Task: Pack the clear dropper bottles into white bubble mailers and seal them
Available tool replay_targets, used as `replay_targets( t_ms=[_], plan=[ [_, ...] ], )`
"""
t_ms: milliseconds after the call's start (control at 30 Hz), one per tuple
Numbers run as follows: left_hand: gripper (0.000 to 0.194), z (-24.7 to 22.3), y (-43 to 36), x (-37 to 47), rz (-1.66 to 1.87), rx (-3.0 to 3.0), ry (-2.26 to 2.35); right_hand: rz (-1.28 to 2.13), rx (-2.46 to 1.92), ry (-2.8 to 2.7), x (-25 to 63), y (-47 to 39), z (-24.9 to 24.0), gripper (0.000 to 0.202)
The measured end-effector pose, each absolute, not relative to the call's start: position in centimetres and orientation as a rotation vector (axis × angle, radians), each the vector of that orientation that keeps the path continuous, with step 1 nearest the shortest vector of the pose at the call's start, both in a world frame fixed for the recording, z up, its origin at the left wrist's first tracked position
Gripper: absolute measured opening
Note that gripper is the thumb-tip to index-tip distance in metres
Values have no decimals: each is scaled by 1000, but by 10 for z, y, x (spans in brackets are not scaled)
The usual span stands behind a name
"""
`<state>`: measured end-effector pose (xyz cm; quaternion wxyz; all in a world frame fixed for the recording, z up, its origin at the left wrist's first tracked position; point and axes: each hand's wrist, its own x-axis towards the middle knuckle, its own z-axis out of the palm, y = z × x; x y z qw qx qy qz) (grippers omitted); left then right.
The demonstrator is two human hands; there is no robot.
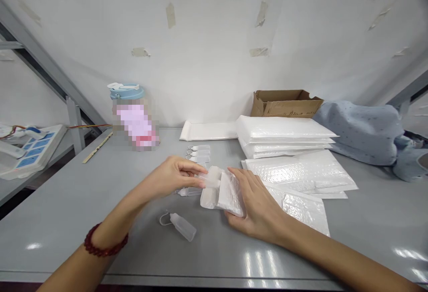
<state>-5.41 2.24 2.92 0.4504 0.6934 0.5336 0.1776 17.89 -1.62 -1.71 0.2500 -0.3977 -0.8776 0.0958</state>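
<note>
My right hand is wrapped round a small white bubble mailer, its open end facing left. At that opening, my left hand pinches a translucent plastic bottle between thumb and fingers; part of it lies against the mailer's flap. One capped squeeze bottle lies on the grey table nearer to me. Several similar bottles lie in a column behind my left hand, partly hidden by it.
Stacked white bubble mailers and flat ones lie to the right. Behind are a cardboard box, a blue cloth and a white mailer. A blue-lidded container and a thin stick are left on the table.
</note>
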Motion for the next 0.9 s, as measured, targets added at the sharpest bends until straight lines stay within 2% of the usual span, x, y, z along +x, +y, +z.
replay_targets(
  t_ms=[200, 500, 767, 900],
  plan=[
    [30, 6, 8, -24, 664, 1644, 1314, 255, -1104, -2376, 179, -15, -21, 68],
    [19, 8, 13, -28, 557, 1344, 1105, 222, -1085, -2370, 179, -15, -20, 68],
    [7, -11, 10, -16, 685, 1490, 1250, 226, -1097, -2371, 178, -16, -20, 67],
    [10, -9, 3, -12, 661, 1654, 1219, 241, -1106, -2371, 178, -16, -20, 66]
  ],
)
